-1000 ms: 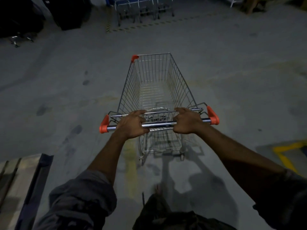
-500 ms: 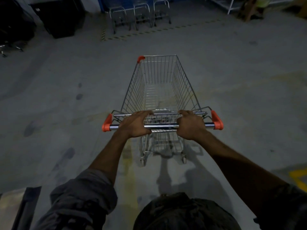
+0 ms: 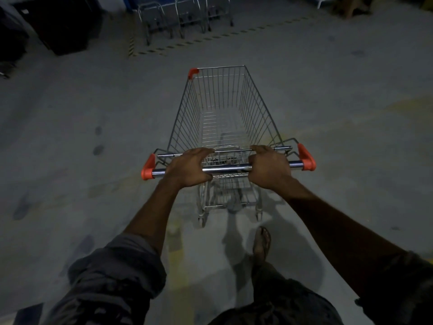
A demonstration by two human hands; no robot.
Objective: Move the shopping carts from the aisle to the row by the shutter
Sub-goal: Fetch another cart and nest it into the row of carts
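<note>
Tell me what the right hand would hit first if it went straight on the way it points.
The right hand, gripping the handle, points forward. First in line is the thin rod just past its fingertips, which may be touching it; the rest of the cart lies beyond.

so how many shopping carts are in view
4. One cart in front, handle gripped by left hand and right hand; three parked carts side by side at the top edge, cropped, so more may be hidden.

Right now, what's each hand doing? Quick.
Left hand: closed, gripping the cart handle bar.
Right hand: closed, gripping the same bar.
</note>
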